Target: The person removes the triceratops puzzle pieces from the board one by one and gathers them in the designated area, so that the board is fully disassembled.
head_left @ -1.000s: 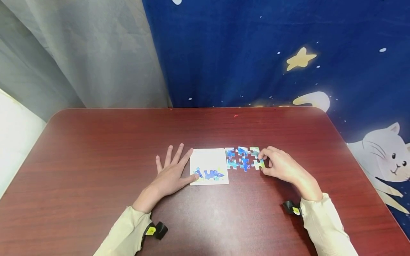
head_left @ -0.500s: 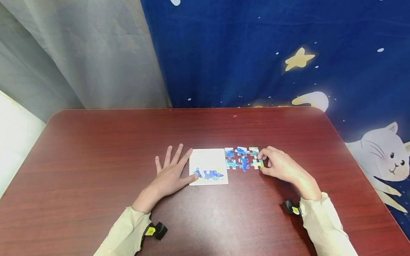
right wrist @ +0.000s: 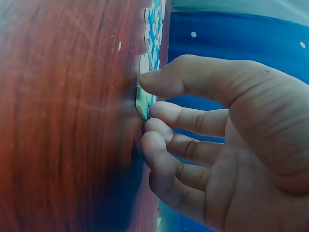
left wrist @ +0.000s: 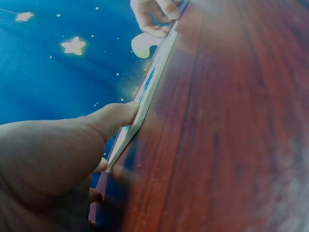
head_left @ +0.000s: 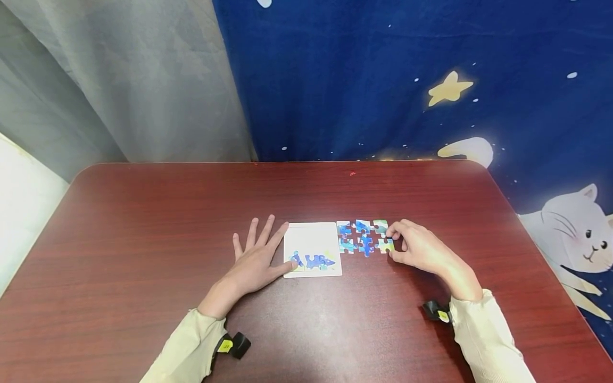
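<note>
My left hand lies with fingers spread at the left side of a white puzzle board. Its thumb presses the board's lower left corner, and the index fingertip touches the upper left. Blue dinosaur-like artwork fills the board's lower part; the upper part is plain white. To the board's right, several jigsaw pieces sit in two rows. My right hand pinches the lower right piece, green and pale, between thumb and index finger. In the right wrist view, that piece is low at the tabletop, partly hidden by the thumb.
The dark red-brown wooden table has rounded far corners. Behind it hang a grey curtain and a blue one with stars and a cat. A black camera mount is on the left wrist, another on the right.
The right thumb and the pinched piece have edged very slightly left. The left hand, the board and the other pieces keep their places.
</note>
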Demonstrator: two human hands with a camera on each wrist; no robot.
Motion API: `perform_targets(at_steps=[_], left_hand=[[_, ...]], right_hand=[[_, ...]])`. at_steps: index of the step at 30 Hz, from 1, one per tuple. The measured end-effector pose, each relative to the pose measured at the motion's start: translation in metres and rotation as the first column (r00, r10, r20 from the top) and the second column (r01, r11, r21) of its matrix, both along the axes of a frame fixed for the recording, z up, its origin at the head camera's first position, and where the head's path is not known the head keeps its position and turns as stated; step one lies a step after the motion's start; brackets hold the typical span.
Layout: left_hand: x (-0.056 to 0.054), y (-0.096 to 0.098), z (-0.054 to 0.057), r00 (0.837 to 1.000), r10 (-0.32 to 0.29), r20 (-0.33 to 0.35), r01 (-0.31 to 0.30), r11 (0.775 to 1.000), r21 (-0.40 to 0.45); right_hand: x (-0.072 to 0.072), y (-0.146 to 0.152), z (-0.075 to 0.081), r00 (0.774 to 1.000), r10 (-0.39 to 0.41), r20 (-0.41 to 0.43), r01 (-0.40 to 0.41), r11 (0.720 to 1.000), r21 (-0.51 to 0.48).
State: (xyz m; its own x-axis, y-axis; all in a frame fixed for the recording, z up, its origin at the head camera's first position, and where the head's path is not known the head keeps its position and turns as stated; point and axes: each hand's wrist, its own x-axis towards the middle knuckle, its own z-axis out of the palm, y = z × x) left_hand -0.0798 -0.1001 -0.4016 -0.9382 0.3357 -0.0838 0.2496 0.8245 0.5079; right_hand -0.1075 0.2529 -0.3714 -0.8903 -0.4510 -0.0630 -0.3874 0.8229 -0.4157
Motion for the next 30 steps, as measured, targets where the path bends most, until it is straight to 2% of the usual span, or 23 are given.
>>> perform_targets(at_steps=[11,16,24,30], left_hand=[[0.0,-0.001,0.0,1.0,-0.006,0.003,0.006,1.0,0.008],[0.0,-0.001,-0.001,1.0,-0.002,0.0,0.002,1.0,0.006],[0.001,0.0,0.0,1.0,-0.005,0.011,0.005,1.0,0.006],[0.001,-0.001,0.0,1.0,-0.004,0.012,0.004,1.0,0.011]], right_hand=[[-0.001,-0.013,0.009,0.997,0.031,-0.067,-0.032,0.999,-0.018],[0.001,-0.031,0.012,0.995,0.078,-0.055,-0.08,0.996,-0.041],[0.002,-0.063,0.015,0.984,0.163,-0.072,-0.164,0.986,-0.008],[0.001,-0.09,0.013,0.963,0.253,-0.088,-0.255,0.967,-0.01]])
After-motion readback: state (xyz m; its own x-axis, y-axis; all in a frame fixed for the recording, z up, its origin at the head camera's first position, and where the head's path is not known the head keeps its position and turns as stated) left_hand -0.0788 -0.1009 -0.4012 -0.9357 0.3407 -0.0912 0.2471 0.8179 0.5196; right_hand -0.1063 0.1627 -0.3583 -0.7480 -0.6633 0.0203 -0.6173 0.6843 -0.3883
